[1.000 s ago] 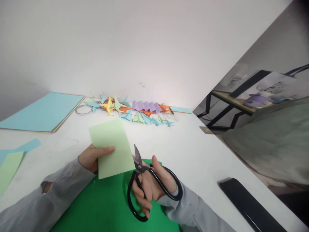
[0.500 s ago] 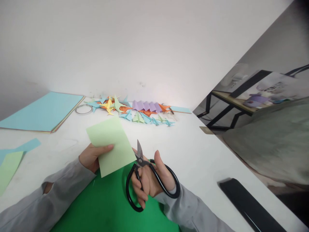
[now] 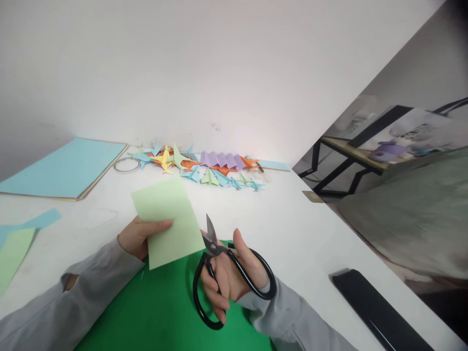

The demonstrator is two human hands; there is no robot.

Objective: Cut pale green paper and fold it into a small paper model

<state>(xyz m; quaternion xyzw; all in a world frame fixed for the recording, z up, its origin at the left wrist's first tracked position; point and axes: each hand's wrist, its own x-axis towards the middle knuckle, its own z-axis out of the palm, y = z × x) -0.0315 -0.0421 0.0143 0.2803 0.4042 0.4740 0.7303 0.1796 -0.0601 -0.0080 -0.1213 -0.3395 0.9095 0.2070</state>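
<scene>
My left hand (image 3: pixel 141 236) pinches a light green sheet of paper (image 3: pixel 174 204) at its left side, thumb on top and the other fingers hidden beneath. The sheet is tilted above the table and a green mat (image 3: pixel 161 312). In my right hand (image 3: pixel 232 273) is a pair of scissors (image 3: pixel 213 246) with large black handles, its fingers and thumb through the loops. The blades are parted and point up and away from me. The sheet's right corner lies close to the lower blade; whether it sits between the blades I cannot tell.
Folded paper cranes (image 3: pixel 166 158) and a pleated purple paper (image 3: pixel 221 160) line the wall. A stack of coloured sheets (image 3: pixel 62 168) lies at the left, a ring of tape (image 3: pixel 126 165) beside it. Paper offcuts (image 3: pixel 16 253) lie nearer. A long black object (image 3: pixel 380 309) rests at the right.
My right hand and the scissors have shifted slightly down and to the right. The green sheet has turned a little in my left hand, which has barely moved.
</scene>
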